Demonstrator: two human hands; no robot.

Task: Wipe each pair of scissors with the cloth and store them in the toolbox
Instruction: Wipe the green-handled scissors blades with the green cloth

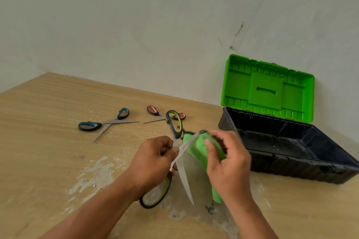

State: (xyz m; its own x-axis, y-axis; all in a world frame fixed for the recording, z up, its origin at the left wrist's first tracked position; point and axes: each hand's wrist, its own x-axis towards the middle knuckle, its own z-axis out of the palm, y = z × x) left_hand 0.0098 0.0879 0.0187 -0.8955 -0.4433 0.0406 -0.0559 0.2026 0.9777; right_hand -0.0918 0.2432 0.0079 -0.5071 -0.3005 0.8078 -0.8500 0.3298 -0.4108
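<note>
Above the wooden table, my left hand (155,157) grips a large pair of green-and-black scissors (183,172) near the pivot, with the blades spread open. My right hand (227,161) holds a green cloth (198,146) wrapped over the upper blade, whose tip is hidden in the cloth. The other blade points down toward me. Blue-handled scissors (104,122) lie open on the table at the left. Pink-handled scissors (155,111) lie behind the held pair, partly hidden by its upper handle. The black toolbox (291,167) stands open at the right with nothing visible inside.
The toolbox's green lid (266,91) stands upright against the pale wall behind it. The table (48,141) has a worn, flaking patch in front of my hands. Its far-left corner meets the wall.
</note>
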